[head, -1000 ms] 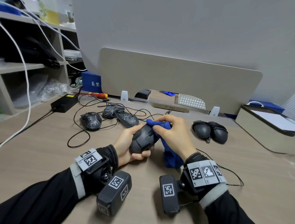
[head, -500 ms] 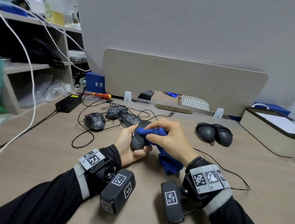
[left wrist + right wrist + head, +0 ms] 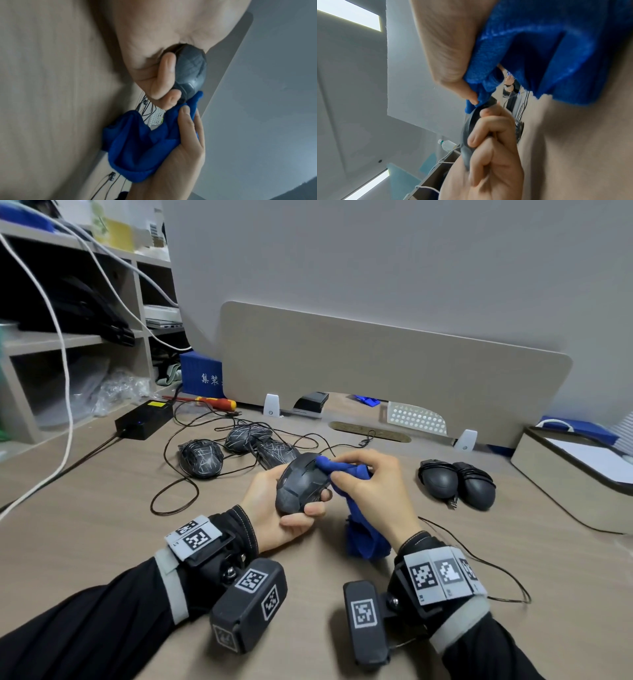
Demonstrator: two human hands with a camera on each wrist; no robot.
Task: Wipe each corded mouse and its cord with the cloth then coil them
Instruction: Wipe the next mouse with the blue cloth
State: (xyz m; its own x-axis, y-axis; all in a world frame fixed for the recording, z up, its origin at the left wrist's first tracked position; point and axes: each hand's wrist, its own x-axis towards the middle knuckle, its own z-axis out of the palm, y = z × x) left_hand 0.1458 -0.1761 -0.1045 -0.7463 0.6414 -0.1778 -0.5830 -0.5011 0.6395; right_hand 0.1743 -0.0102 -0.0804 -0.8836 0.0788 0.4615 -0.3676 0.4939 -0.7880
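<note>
- The left hand is still gripping the dark mouse, fingers curled under it, holding it just above the desk.
- The right hand is pinching the blue cloth and pressing it on the mouse's front end; half a second ago the cloth was covering more of the mouse's top, which is now showing.
- Three uncoiled mice are lying behind; two coiled ones are sitting to the right.

We cannot see the held mouse's underside, hidden by the left hand; its cord is lost under the cloth.
</note>
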